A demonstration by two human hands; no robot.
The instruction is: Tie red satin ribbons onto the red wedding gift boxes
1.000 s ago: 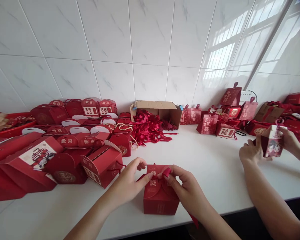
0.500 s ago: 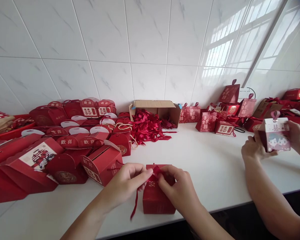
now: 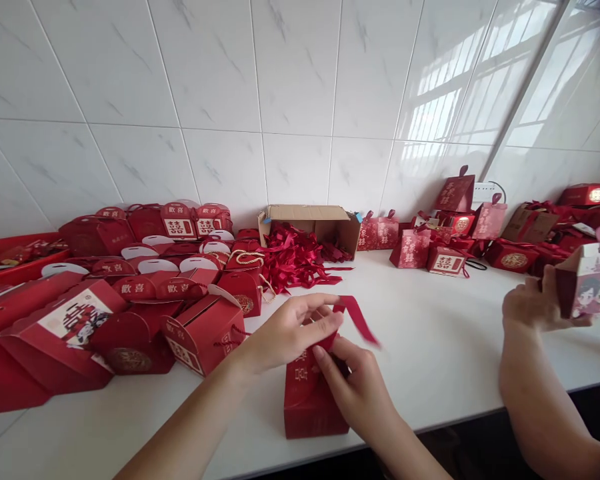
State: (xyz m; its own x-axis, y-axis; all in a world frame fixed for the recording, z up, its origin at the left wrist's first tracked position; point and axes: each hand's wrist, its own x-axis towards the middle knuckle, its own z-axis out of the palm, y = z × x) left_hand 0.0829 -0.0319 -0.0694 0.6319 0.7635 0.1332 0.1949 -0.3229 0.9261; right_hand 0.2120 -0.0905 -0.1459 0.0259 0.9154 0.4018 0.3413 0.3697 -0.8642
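A red gift box stands upright near the counter's front edge, with pale characters on its sloped face. My left hand is above the box's upper left, its thumb and fingers pinching a dark red ribbon whose free end droops to the right. My right hand is closed at the box's top right side, thumb pressed against the fingers where the ribbon meets the box. The ribbon's lower part is hidden behind my fingers.
Many red gift boxes crowd the left. A cardboard box spills loose red ribbons at the back. On the right, another person's hand holds a pale printed gift box, with more boxes behind.
My left hand has risen and moved right, carrying the ribbon's end from the box's left side to above its right. The other person's printed box has moved right.
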